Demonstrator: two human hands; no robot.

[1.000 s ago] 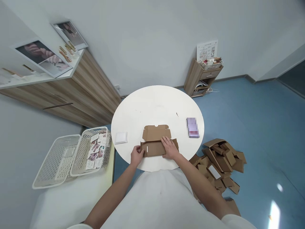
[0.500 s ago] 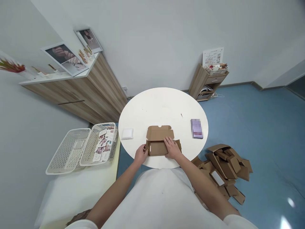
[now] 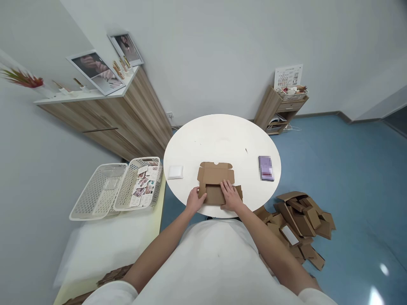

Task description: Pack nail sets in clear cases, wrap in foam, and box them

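Observation:
A brown cardboard box [image 3: 217,174], partly folded, lies on the white round table [image 3: 219,135] with its notched lid panel opened away from me. At its left end my left hand [image 3: 195,200] pinches the side wall, thumb on the inner side and fingers outside. My right hand [image 3: 231,195] rests flat across the box's right part, fingers stretched out and touching the inner edge. Left of the box lies a flat white packet [image 3: 175,172]. A purple, blurred-out item [image 3: 266,168] lies near the table's right edge.
Two white baskets stand at left, one plastic basket [image 3: 118,202] holding printed cards. Flat brown cardboard [image 3: 114,274] lies below them. On the floor at right is a pile of cardboard boxes [image 3: 302,220]. A wooden cabinet [image 3: 140,114] and a small shelf unit [image 3: 265,111] stand by the wall.
The left side flap has been folded up and inward, and my left thumb has moved over it. The front tuck flap now stands farther out. My right hand stays nearly in place.

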